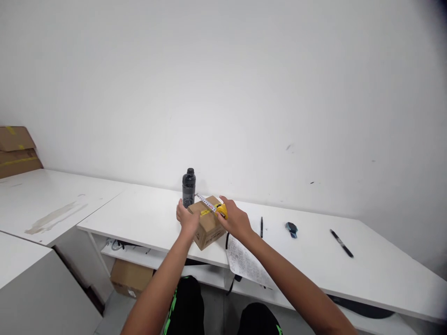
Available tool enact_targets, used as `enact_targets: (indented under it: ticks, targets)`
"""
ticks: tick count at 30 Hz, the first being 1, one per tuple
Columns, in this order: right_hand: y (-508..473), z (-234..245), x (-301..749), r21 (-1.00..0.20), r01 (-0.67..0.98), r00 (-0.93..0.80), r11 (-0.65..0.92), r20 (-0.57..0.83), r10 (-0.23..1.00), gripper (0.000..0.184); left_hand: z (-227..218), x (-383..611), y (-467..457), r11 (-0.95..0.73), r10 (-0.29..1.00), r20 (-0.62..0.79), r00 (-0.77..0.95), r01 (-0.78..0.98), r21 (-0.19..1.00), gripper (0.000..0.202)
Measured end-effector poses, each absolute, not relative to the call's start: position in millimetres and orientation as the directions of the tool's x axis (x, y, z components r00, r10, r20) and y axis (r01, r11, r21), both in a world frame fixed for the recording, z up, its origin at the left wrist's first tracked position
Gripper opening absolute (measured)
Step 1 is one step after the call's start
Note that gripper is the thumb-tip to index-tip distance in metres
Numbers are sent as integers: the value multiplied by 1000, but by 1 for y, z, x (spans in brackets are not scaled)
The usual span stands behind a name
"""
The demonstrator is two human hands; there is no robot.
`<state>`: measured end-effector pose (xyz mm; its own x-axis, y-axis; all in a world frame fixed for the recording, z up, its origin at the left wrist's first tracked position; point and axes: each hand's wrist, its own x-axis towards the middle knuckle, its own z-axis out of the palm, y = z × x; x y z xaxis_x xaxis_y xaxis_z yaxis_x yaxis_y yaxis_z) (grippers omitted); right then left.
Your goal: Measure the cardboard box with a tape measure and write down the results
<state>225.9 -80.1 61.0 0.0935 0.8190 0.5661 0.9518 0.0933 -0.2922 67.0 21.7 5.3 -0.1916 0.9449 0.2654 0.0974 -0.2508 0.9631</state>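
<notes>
A small brown cardboard box [208, 230] stands near the front edge of the white table [314, 260]. My left hand [186, 218] rests against the box's left top edge, fingers curled on it. My right hand [235, 219] is closed round a yellow tape measure [221, 210] at the box's right top edge. Its white blade [206, 201] stretches across the top of the box toward the back left. A dark water bottle [189, 187] stands upright just behind the box.
A printed sheet of paper [244, 263] hangs over the table's front edge. A pen [261, 226], a small blue object [291, 229] and a black marker [341, 243] lie to the right. Cardboard boxes [16, 151] sit at far left, another [131, 278] under the table.
</notes>
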Motion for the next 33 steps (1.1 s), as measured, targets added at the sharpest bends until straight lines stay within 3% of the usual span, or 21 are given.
enact_targets:
  ticks: [4,9,14,18,21,25,33]
  targets:
    - [-97,58,229,-269,960,81,74,523,848,55,32,56,38,-239,957,267,-117,205,949,69]
    - [-108,57,236,-281,959,125,23,497,859,54,27,57,62,-226,974,222,55,364,903,57]
    - [-103,57,235,-283,959,123,28,499,858,54,14,53,70,-258,961,210,179,321,911,49]
    - [-94,54,230,-298,954,114,41,484,868,55,13,48,68,-270,942,200,269,253,929,70]
    - [-93,52,228,-295,955,110,35,463,880,56,18,46,65,-186,943,124,308,183,965,77]
    - [-97,53,229,-281,959,95,42,455,885,54,24,47,59,-78,930,35,365,103,992,60]
    - [-98,52,231,-229,971,47,68,462,886,54,25,51,56,-83,934,57,354,59,995,45]
